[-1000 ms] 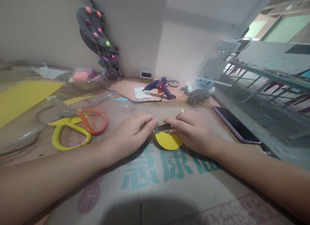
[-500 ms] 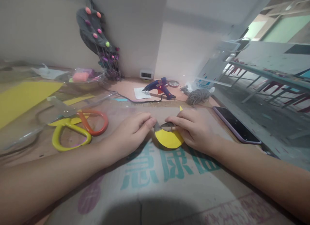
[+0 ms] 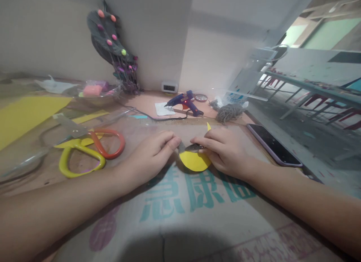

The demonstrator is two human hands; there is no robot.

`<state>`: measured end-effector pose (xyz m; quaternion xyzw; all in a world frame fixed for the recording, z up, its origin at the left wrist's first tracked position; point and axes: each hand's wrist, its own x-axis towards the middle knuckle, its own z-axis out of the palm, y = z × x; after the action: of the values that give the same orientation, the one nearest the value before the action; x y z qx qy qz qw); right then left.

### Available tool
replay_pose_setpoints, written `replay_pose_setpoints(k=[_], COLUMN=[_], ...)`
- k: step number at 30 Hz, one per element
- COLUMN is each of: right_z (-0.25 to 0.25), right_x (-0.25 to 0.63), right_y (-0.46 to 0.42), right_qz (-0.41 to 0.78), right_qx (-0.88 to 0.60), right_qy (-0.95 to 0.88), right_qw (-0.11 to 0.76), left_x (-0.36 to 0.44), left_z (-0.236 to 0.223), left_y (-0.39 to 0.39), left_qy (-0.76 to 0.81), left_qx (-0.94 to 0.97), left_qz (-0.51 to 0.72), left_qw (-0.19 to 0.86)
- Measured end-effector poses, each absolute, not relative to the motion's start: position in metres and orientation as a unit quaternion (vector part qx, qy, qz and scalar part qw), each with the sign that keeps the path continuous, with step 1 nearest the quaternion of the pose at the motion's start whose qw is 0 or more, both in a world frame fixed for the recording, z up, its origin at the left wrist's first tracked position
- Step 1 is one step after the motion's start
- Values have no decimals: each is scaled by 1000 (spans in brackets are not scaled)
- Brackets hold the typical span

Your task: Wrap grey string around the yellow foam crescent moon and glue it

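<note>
The yellow piece (image 3: pixel 195 162) lies at five o'clock from the left hand's (image 3: pixel 156 149) pinched fingertips, hold unclear, visible length running nine-to-three into the nearer right hand's (image 3: pixel 228 153) closed pinch.

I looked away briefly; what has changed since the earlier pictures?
The yellow paper edged slightly away from the person, its pointed tip also slightly left. The left hand and right hand show no new grasp or release. Glue gun, scissors and phone stayed put.

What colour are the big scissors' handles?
One yellow, one orange-red; the scissors show best in the head view.
</note>
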<state>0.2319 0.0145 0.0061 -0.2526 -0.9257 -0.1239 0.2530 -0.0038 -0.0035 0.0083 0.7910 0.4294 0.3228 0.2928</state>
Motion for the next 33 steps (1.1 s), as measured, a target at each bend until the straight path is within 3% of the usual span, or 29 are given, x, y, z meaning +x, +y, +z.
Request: replay_pose_setpoints(k=[20,33], right_z=[7,5], right_x=[232,230], right_y=[14,15], right_qz=[-124,-130], right_qx=[-255,-244], right_qy=[-925,-923], right_qw=[254,269], left_x=[-5,-3], left_z=[7,9], left_y=[-1,-1], left_qy=[413,410], left_qx=[751,753], left_qz=[319,324], left_qw=[404,400])
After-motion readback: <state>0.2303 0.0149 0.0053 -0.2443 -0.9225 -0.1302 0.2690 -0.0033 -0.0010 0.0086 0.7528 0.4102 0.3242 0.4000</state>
